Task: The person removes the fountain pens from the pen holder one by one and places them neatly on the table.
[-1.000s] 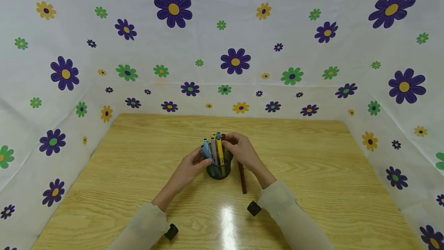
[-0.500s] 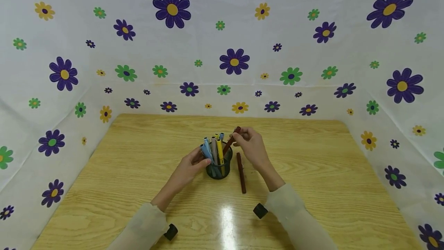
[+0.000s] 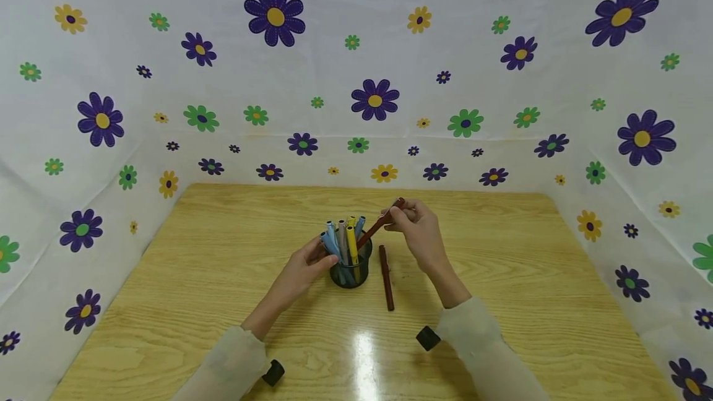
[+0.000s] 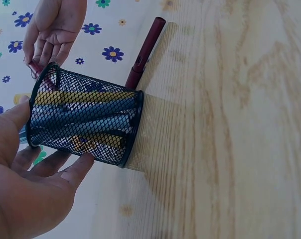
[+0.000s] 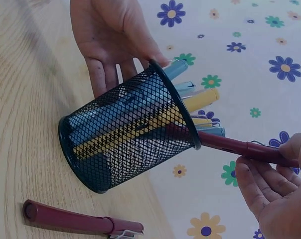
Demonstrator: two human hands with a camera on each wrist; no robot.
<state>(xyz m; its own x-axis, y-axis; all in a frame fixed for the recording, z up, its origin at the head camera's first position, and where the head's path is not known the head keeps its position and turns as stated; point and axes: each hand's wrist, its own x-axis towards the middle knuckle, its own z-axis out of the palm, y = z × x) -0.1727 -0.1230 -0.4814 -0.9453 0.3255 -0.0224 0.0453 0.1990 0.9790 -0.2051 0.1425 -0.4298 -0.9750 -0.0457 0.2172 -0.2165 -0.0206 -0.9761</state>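
Observation:
A black mesh pen holder [image 3: 349, 278] stands upright mid-table, holding blue pens [image 3: 330, 242], a grey pen [image 3: 342, 241] and yellow pens [image 3: 352, 244]. My left hand [image 3: 303, 270] grips its left side, thumb at the rim and fingers against the mesh [image 4: 85, 117]. Between thumb and fingers, my right hand [image 3: 421, 232] pinches the upper end of a dark red pen [image 5: 230, 144]. That pen leans right over the rim, its lower end still inside the holder. Another dark red pen [image 3: 387, 278] with a metal clip lies on the table, right of the holder.
The wood-grain table [image 3: 223, 234] extends around the holder on every side. White cloth [image 3: 473, 79] printed with flowers rises behind it and at both sides. Black cuff-mounted pieces [image 3: 427, 338] stick out from both sleeves.
My right hand has moved right and slightly up, drawing the dark red pen partway out and tilting it rightward. The left hand stays at the holder. Some pens inside have shifted slightly.

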